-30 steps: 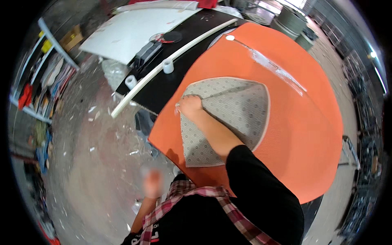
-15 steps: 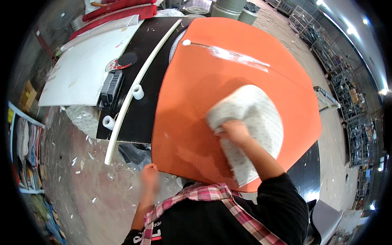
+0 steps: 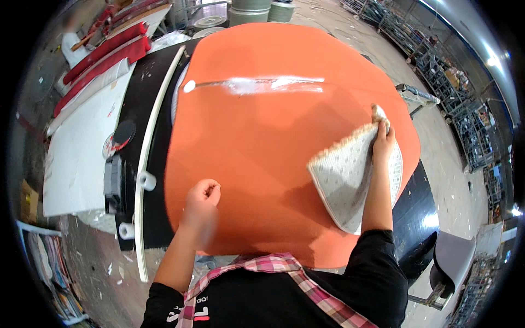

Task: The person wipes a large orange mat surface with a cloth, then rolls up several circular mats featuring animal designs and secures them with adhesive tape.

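A large orange panel with rounded corners and a fabric-like surface lies across the black table before me. On its right part, my right hand grips the upper edge of a whitish mat, which has a dotted face and a beige fuzzy border. The mat is partly folded and its lower part rests on the panel. My left hand hovers over the panel's near left part, fingers curled in; whatever they may hold is hidden. Across the panel's far part runs a shiny white streak, with a white round end at its left.
Along the black table lies a long pale strip, with two white rolls beside it. A white board and red rolls are at left, where another person stands. A grey chair is at right.
My right hand has moved right and away from me, lifting and folding the mat's edge. The left hand has come up from the panel's near edge to above it. My view has shifted.
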Motion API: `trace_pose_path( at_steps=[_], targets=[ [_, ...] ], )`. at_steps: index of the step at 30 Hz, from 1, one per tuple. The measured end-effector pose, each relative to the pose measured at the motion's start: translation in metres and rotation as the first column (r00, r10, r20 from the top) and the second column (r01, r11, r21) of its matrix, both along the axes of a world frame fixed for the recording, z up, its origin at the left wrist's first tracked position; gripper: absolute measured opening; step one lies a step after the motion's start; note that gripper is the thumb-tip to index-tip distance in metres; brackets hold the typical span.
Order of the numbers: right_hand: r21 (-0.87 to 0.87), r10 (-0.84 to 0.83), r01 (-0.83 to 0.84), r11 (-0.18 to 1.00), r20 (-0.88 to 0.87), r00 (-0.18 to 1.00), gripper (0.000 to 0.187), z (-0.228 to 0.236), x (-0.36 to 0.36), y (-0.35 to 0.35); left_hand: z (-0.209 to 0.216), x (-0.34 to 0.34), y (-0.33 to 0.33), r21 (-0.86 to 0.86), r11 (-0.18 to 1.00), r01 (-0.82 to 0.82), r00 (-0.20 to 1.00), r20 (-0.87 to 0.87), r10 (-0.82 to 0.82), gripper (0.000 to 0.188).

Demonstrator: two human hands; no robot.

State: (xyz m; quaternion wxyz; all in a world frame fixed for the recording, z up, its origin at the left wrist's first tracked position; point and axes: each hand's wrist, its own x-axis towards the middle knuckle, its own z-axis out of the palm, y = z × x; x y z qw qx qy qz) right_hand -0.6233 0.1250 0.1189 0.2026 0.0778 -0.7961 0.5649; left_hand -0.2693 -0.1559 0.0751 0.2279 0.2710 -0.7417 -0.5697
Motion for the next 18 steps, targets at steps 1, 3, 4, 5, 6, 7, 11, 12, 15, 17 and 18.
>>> trace_pose_path(
  at_steps=[1, 3, 4, 5, 6, 7, 11, 12, 15, 17, 18],
  targets=[
    [0.051, -0.070, 0.076, 0.996, -0.113, 0.991, 0.032, -0.016, -0.043, 0.004, 0.004, -0.023, -0.008, 0.042, 0.999, 0.018, 1.000, -0.005, -0.018, 0.004],
    [-0.093, 0.011, -0.019, 0.995, -0.088, 0.996, 0.034, -0.010, -0.070, -0.040, -0.003, -0.060, -0.032, 0.071, 0.997, 0.015, 1.000, -0.027, -0.013, 0.003],
    [-0.131, 0.006, -0.020, 0.991, -0.108, 0.994, 0.033, -0.012, -0.086, -0.057, -0.001, -0.084, -0.036, 0.186, 0.981, 0.051, 0.998, -0.032, -0.046, 0.003],
    [-0.120, -0.048, 0.033, 0.992, -0.121, 0.992, 0.033, -0.025, -0.117, -0.063, 0.006, -0.111, -0.035, 0.306, 0.947, 0.099, 0.995, -0.043, -0.091, 0.004],
    [-0.074, -0.011, 0.004, 0.997, -0.095, 0.995, 0.037, -0.023, -0.126, -0.086, 0.013, -0.132, -0.040, 0.411, 0.904, 0.121, 0.993, -0.042, -0.114, 0.006],
    [-0.057, 0.045, -0.044, 0.997, 0.012, 0.999, 0.041, -0.018, -0.131, -0.108, 0.015, -0.156, -0.043, 0.479, 0.862, 0.167, 0.985, -0.050, -0.163, 0.006],
    [0.463, 0.055, -0.115, 0.879, 0.141, 0.988, 0.049, -0.052, -0.193, -0.179, 0.002, -0.245, -0.048, 0.807, 0.430, 0.403, 0.896, -0.252, -0.366, 0.012],
    [0.704, -0.001, -0.154, 0.693, 0.215, 0.977, 0.050, -0.050, -0.189, -0.203, -0.010, -0.256, -0.048, 0.832, 0.378, 0.405, 0.894, -0.275, -0.354, 0.012],
    [0.862, -0.010, -0.042, 0.506, 0.054, 0.998, 0.047, -0.086, -0.194, -0.207, -0.045, -0.270, -0.037, 0.893, 0.273, 0.358, 0.891, -0.239, -0.385, 0.013],
    [0.882, 0.015, -0.127, 0.454, 0.135, 0.991, 0.046, -0.083, -0.196, -0.209, -0.061, -0.268, -0.048, 0.897, 0.088, 0.434, 0.867, -0.389, -0.312, 0.019],
    [0.882, 0.034, -0.148, 0.447, 0.149, 0.988, 0.046, -0.087, -0.199, -0.206, -0.061, -0.266, -0.056, 0.855, 0.032, 0.517, 0.830, -0.492, -0.261, 0.021]
  ],
)
